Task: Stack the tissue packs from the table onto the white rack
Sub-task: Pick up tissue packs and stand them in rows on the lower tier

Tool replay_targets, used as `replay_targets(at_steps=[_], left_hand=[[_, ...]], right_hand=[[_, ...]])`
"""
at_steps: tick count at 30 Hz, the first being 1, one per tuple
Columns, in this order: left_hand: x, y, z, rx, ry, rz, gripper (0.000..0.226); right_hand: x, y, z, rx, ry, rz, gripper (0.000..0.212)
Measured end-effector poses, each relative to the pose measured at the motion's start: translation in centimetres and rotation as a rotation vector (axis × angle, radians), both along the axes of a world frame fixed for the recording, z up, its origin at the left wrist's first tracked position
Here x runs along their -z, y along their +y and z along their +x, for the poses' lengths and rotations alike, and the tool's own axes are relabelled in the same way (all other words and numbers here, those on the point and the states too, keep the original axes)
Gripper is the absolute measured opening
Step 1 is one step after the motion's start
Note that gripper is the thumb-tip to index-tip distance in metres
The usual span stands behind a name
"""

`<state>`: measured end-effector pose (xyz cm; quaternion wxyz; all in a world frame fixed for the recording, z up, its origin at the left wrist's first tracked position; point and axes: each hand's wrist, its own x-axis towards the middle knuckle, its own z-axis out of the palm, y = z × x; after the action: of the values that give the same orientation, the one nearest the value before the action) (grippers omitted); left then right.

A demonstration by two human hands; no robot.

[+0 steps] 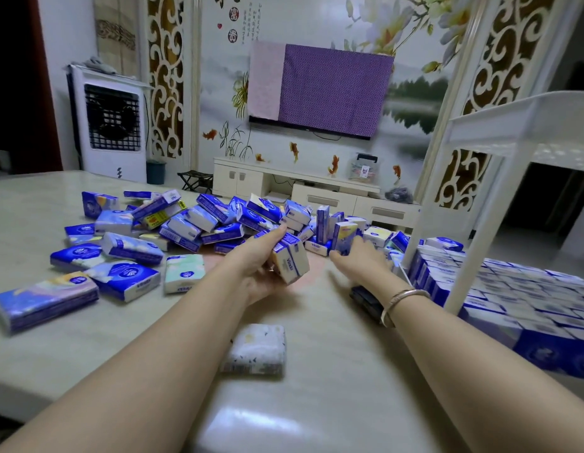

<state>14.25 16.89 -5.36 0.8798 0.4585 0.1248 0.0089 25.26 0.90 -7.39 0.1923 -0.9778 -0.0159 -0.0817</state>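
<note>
The left hand (261,266) sits near the middle of the table (39,204), palm up, fingers curled round a small bundle of tissue packs (290,261) held tilted, their white ends facing the viewer. At about two o'clock from it, the right hand (356,259) reaches into the heap, its fingers closed on one upright pack (344,237) with a blue and yellow face. A metal bangle (402,304) circles the right wrist, and just beneath that wrist a dark object (365,302) lies on the table; I cannot tell what it is.

The loose tissue packs (173,230) sprawl from nine o'clock round to twelve o'clock of the hands, lying flat, tipped and overlapping. One pale patterned pack (256,349) lies alone at six o'clock, between the two forearms.

At three o'clock stands the white rack (525,129), its upper shelf bare from this angle, one white leg (473,237) slanting down in front. Under that shelf, rows of stacked packs (519,295) stand tightly side by side, blue and white, reaching to the right edge.

Beyond the table, at twelve o'clock, a covered screen (330,89) hangs on the painted wall above a low white cabinet (284,181); at ten o'clock stands a white air cooler (111,125).
</note>
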Motion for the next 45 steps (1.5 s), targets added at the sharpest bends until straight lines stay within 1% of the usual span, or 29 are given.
replay_targets(at_steps=[2,4,7,10,13,15,16,17,18,19,21,24,25,26,28,30,32,33,35,37,41,43,45], left_hand=[[-0.1,0.0,-0.1,-0.006,0.006,-0.023,0.015],[-0.1,0.0,-0.2,-0.011,0.018,-0.035,0.016],[-0.1,0.2,-0.6,-0.017,0.022,-0.061,0.022],[-0.4,0.5,-1.0,-0.028,0.014,-0.084,0.020],[-0.4,0.5,-1.0,-0.041,0.016,-0.082,0.020],[-0.3,0.3,-1.0,-0.034,0.019,-0.069,0.021],[-0.3,0.1,-1.0,-0.030,0.015,-0.058,0.020],[-0.2,0.1,-0.9,-0.027,0.012,-0.045,0.018],[-0.2,0.0,-0.9,-0.026,0.006,-0.039,0.017],[-0.2,0.0,-0.8,-0.028,-0.004,-0.033,0.016],[-0.1,0.0,-0.9,-0.034,-0.038,-0.003,0.016],[-0.4,-0.4,-1.1,-0.057,-0.103,0.130,0.031],[-0.5,-0.6,-1.2,-0.067,-0.123,0.167,0.034],[-0.7,-0.8,-1.5,-0.072,-0.146,0.197,0.035],[-1.4,-1.2,-2.4,-0.056,-0.204,0.288,0.039],[-2.4,-1.7,-3.7,-0.008,-0.258,0.337,0.043],[-3.4,-2.7,-5.4,0.103,-0.284,0.287,0.044],[-3.9,-3.4,-6.1,0.170,-0.298,0.264,0.044],[-4.9,-5.2,-7.6,0.267,-0.329,0.223,0.045],[-6.1,-7.3,-8.7,0.319,-0.366,0.216,0.040],[-8.2,-11.2,-10.2,0.361,-0.336,0.249,0.030],[-8.8,-13.1,-10.3,0.375,-0.322,0.220,0.027],[-9.4,-15.2,-10.5,0.377,-0.290,0.170,0.030]], right_hand=[[-0.6,0.1,-0.6,-0.046,-0.037,0.063,0.044],[-0.8,-0.1,-1.0,-0.073,-0.029,0.000,0.044],[-1.0,-0.7,-0.9,-0.031,0.014,-0.020,0.041],[-1.1,-1.0,-0.8,-0.015,0.063,0.017,0.041],[-1.1,-1.1,-1.1,-0.055,0.096,-0.093,0.045],[-1.2,-1.2,-1.0,-0.083,0.108,-0.106,0.046],[-1.3,-1.3,-1.0,-0.096,0.094,-0.096,0.039],[-1.5,-1.3,-1.1,-0.107,0.064,-0.083,0.029],[-1.7,-1.3,-1.4,-0.116,0.037,-0.049,0.019],[-1.8,-1.2,-1.8,-0.130,0.006,0.007,0.017],[-2.4,-0.7,-3.0,-0.164,-0.052,0.190,0.017],[-4.2,0.2,-5.4,-0.213,0.000,0.555,0.015],[-5.0,0.1,-6.4,-0.236,0.037,0.621,0.017],[-5.7,0.0,-7.2,-0.269,0.078,0.642,0.020],[-7.2,-0.7,-9.2,-0.361,0.145,0.609,0.023],[-8.5,-1.9,-11.0,-0.472,0.152,0.605,0.022],[-9.5,-3.2,-12.2,-0.559,0.111,0.698,0.015],[-9.9,-3.7,-12.8,-0.574,0.087,0.761,0.017],[-10.5,-4.7,-14.0,-0.553,0.040,0.832,0.029],[-10.8,-5.5,-14.9,-0.490,-0.055,0.789,0.032],[-11.2,-8.5,-16.1,-0.392,-0.339,0.532,0.030],[-11.7,-10.6,-17.0,-0.401,-0.407,0.521,0.031],[-11.9,-13.0,-18.1,-0.458,-0.398,0.593,0.028]])
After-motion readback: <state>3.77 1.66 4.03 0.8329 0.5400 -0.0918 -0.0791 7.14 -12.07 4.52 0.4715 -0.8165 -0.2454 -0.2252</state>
